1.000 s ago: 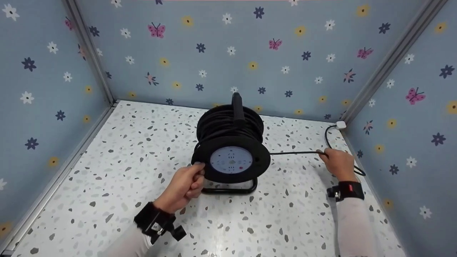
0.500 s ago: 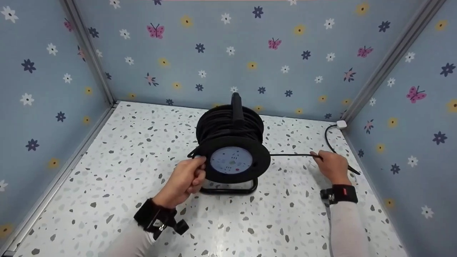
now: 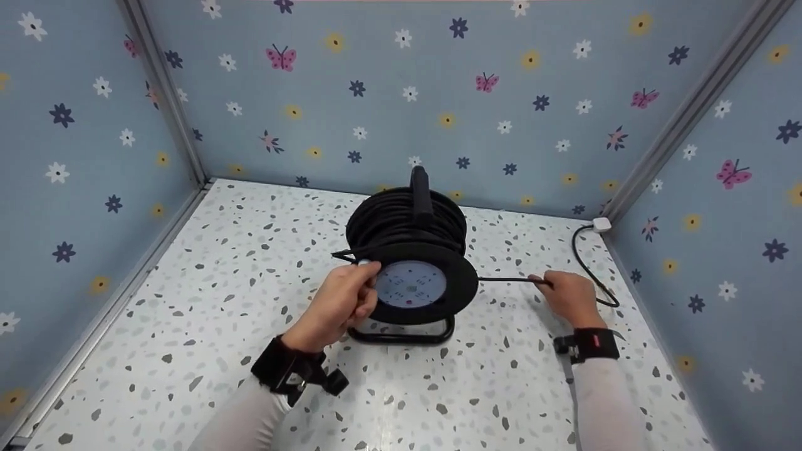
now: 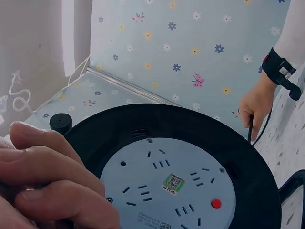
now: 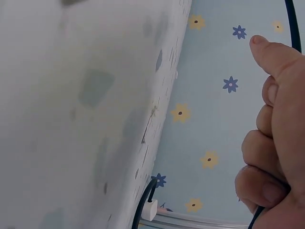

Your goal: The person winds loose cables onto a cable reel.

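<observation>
A black cable reel (image 3: pixel 460 275) stands on the floor, wound with black cable (image 3: pixel 395 219). Its round pale-blue socket face (image 3: pixel 413 285) carries a red button (image 4: pixel 216 203). My left hand (image 3: pixel 341 297) grips the reel at the left side of the front disc with curled fingers, which hide the exact part held. To the right of the reel, my right hand (image 3: pixel 570 299) holds the cable between thumb and fingers. The cable runs straight from reel to hand, then curves back to a white plug (image 3: pixel 601 224). A small cable loop (image 3: pixel 343 255) sticks out at the reel's left.
Flowered blue panels (image 3: pixel 388 81) enclose the speckled white floor (image 3: pixel 250 250) at the back and both sides. The reel's carrying handle (image 3: pixel 422 197) rises on top, and its tubular stand (image 3: pixel 401 339) touches the floor. The plug lies in the back right corner.
The socket face has turned clockwise, with my left hand moving up and right along with it. My right hand has come left toward the reel, and the cable loop at the left has appeared.
</observation>
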